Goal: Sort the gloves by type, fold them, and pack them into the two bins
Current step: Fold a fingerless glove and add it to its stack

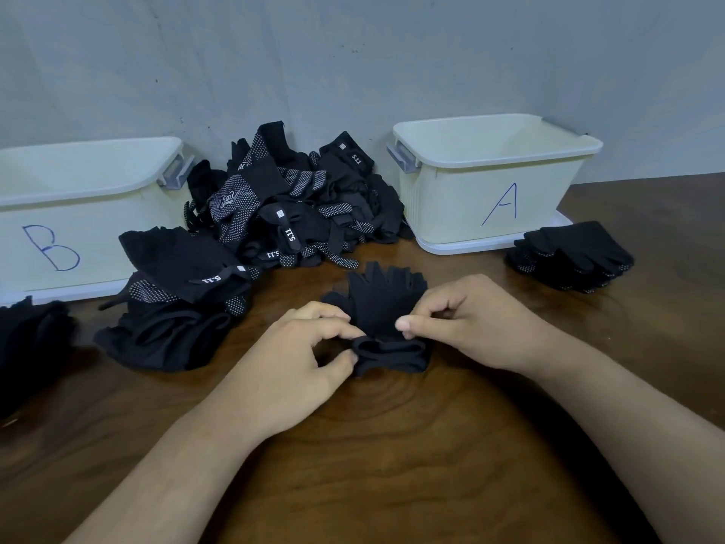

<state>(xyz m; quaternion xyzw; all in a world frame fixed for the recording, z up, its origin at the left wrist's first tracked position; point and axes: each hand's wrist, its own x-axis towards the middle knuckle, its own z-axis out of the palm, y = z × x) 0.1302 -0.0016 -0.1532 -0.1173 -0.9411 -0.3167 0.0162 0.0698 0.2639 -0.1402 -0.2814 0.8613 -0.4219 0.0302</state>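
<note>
A black glove pair (378,304) lies on the wooden table in front of me, fingers pointing away, cuff end rolled toward me. My left hand (298,359) pinches the left side of the rolled cuff. My right hand (467,320) pinches its right side. A large heap of black gloves (298,206), some dotted white, some tagged "5.11", sits against the wall between the bins. Bin B (78,182) stands at the left, bin A (490,151) at the right; both look empty from here.
A stack of tagged gloves (176,300) lies in front of bin B. A neat stack of dotted gloves (572,257) lies right of bin A. More black fabric (31,339) sits at the far left edge. A grey wall backs the table.
</note>
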